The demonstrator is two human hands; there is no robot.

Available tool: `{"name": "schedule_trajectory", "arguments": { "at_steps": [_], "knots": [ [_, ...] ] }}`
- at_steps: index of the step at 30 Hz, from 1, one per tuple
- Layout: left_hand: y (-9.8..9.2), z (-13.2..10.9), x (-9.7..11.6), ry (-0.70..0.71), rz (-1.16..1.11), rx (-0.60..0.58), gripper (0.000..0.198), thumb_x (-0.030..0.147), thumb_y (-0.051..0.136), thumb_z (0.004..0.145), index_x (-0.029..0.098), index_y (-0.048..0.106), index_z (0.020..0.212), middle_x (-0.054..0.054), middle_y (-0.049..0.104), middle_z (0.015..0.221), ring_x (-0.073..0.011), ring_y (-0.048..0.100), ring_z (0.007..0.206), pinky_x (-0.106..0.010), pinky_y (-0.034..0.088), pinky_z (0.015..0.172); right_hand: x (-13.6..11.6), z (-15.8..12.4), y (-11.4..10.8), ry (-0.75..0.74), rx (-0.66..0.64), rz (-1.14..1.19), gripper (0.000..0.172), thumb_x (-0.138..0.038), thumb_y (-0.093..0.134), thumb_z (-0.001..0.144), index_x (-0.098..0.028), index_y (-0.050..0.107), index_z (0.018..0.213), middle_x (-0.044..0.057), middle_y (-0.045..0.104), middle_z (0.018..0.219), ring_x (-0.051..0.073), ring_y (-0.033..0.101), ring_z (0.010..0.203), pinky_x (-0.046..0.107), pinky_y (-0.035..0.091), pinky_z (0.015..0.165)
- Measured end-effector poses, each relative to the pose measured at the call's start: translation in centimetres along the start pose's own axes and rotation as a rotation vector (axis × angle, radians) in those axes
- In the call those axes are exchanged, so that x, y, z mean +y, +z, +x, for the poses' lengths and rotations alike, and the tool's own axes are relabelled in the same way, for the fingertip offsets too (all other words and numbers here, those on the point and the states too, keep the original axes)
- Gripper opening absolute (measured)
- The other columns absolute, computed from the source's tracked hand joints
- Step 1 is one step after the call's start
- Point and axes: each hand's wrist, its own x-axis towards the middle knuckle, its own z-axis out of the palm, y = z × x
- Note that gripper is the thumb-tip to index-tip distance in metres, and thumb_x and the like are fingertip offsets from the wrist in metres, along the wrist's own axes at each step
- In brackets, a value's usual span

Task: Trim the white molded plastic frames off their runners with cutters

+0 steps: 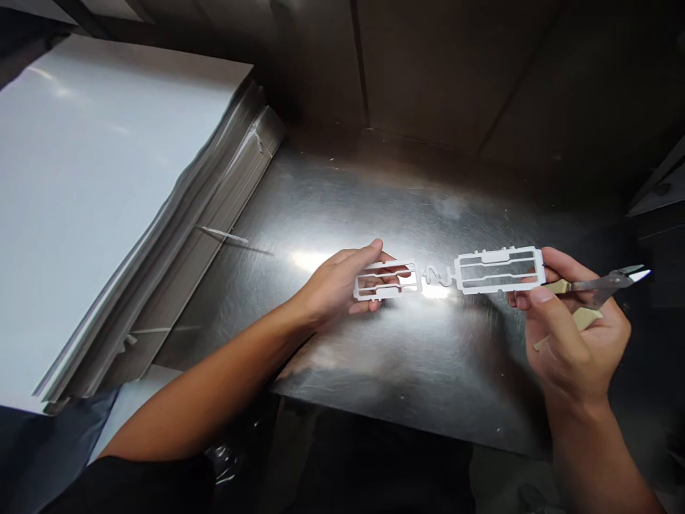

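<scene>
Two white rectangular plastic frames, the left one (379, 293) and the right one (500, 288), are joined by a thin wavy white connecting strip (439, 277). My left hand (342, 282) is closed round the left frame, its thumb along the upper edge and its fingers behind. The right frame's outer end is pinched between the thumb and fingers of my right hand (572, 328). That same hand also carries a pair of cutting pliers (602, 284) with pale yellow handles, the metal jaws pointing right and slightly apart. Both frames are held above a metal table.
A tall stack of white sheets (118, 157) stands at the left, with loose white strings (225, 235) sticking out of its side. The scratched metal table (342, 193) reaches back to a dark panelled wall (428, 71). Its front edge lies close to my body.
</scene>
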Motion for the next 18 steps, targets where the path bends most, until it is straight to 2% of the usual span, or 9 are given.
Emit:
{"name": "schedule_trajectory", "arguments": {
  "at_steps": [4,6,9,12,15,18],
  "knots": [
    [-0.4,0.2,-0.5,-0.031,-0.052,-0.058,0.062,0.069,0.082,0.101,0.007,0.083,0.099,-0.025,0.083,0.112,-0.0134,0.064,0.057,-0.020,0.034,0.040,0.2,0.0,-0.2,-0.009,0.008,0.013,0.041,-0.022,0.097,0.094,-0.028,0.090,0.134,0.008,0.076,0.104,0.023,0.070,0.083,0.037,0.060,0.077],
    [-0.6,0.3,-0.7,-0.051,-0.084,-0.141,0.062,0.068,0.083,0.101,0.006,0.084,0.100,-0.027,0.083,0.112,-0.0153,0.066,0.063,-0.021,0.043,0.047,0.3,0.1,-0.4,-0.020,0.015,0.025,0.041,-0.021,0.098,0.094,-0.026,0.090,0.133,0.009,0.076,0.104,0.024,0.070,0.085,0.037,0.060,0.077],
    [-1.0,0.2,-0.7,-0.087,-0.088,-0.289,0.060,0.062,0.080,0.105,0.003,0.087,0.115,-0.029,0.083,0.109,-0.0156,0.067,0.072,-0.021,0.052,0.059,0.4,0.3,-0.6,-0.044,0.023,0.031,0.039,-0.021,0.098,0.095,-0.024,0.089,0.133,0.009,0.076,0.105,0.023,0.070,0.084,0.038,0.061,0.077],
    [-1.1,-0.1,-0.4,-0.097,-0.079,-0.361,0.051,0.053,0.079,0.109,0.005,0.088,0.121,-0.027,0.082,0.111,-0.0167,0.067,0.078,-0.022,0.056,0.064,0.4,0.3,-0.8,-0.055,0.024,0.023,0.038,-0.022,0.098,0.096,-0.024,0.089,0.133,0.009,0.076,0.107,0.021,0.070,0.081,0.038,0.062,0.077],
    [-1.0,-0.5,0.1,-0.116,-0.066,-0.380,0.042,0.046,0.087,0.104,0.009,0.089,0.125,-0.022,0.079,0.117,-0.0185,0.070,0.084,-0.023,0.060,0.064,0.4,0.3,-0.8,-0.079,0.040,-0.007,0.036,-0.021,0.098,0.097,-0.023,0.088,0.132,0.008,0.076,0.105,0.022,0.071,0.082,0.038,0.062,0.077],
    [-1.0,-0.7,0.6,-0.160,-0.040,-0.427,0.044,0.035,0.098,0.097,0.015,0.087,0.134,-0.011,0.077,0.102,-0.0104,0.064,0.070,-0.016,0.053,0.056,0.5,0.3,-0.6,-0.132,0.059,-0.065,0.032,-0.019,0.097,0.100,-0.021,0.087,0.131,0.010,0.079,0.106,0.024,0.075,0.093,0.037,0.063,0.082]
  ]
}}
